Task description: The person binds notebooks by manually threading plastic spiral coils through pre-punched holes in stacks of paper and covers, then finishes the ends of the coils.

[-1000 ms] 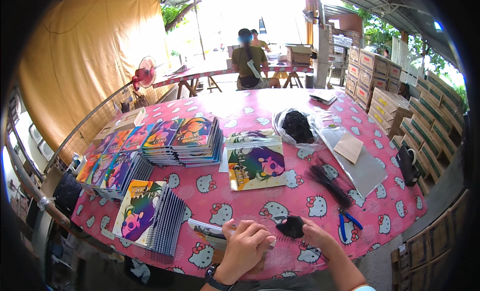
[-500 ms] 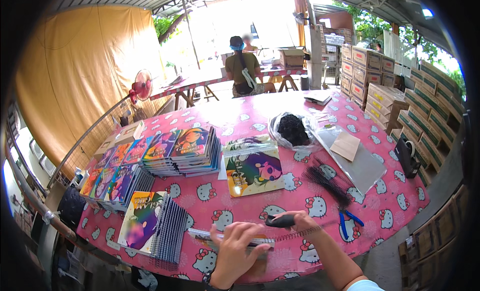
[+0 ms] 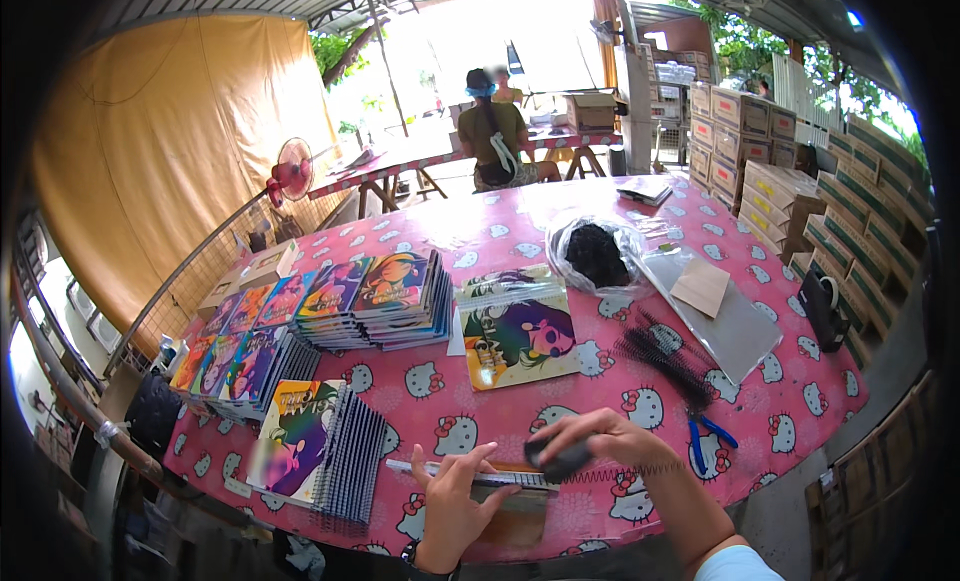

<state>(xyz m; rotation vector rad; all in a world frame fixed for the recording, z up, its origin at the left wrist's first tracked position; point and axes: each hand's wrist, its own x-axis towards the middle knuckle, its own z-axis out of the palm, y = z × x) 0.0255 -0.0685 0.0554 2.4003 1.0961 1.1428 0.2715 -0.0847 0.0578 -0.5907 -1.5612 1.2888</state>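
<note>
A notebook (image 3: 522,514) lies near the table's front edge, its white page edge facing away from me. My left hand (image 3: 457,503) rests over it, fingers spread and thumb stretched along the edge. In my right hand (image 3: 606,439) is a black rounded object (image 3: 566,461), held against the right end of that edge; I cannot make out its exact kind. A thin dark spiral coil (image 3: 625,472) runs from the notebook's edge to the right, beside my right forearm. Left of my hands stands a stack of coil-bound notebooks (image 3: 305,451) with colourful covers.
Another notebook (image 3: 518,331) lies mid-table. Loose black coils (image 3: 668,366), blue-handled pliers (image 3: 712,441) and a plastic bag with black contents (image 3: 597,256) are on the right. More notebook stacks (image 3: 375,296) stand left. Two people sit at a far table; boxes (image 3: 740,126) are piled right.
My right hand has rolled over the black object, its back now uppermost, and shifted slightly along the notebook's edge. My left hand's fingers have shifted and spread. The whole view has moved slightly.
</note>
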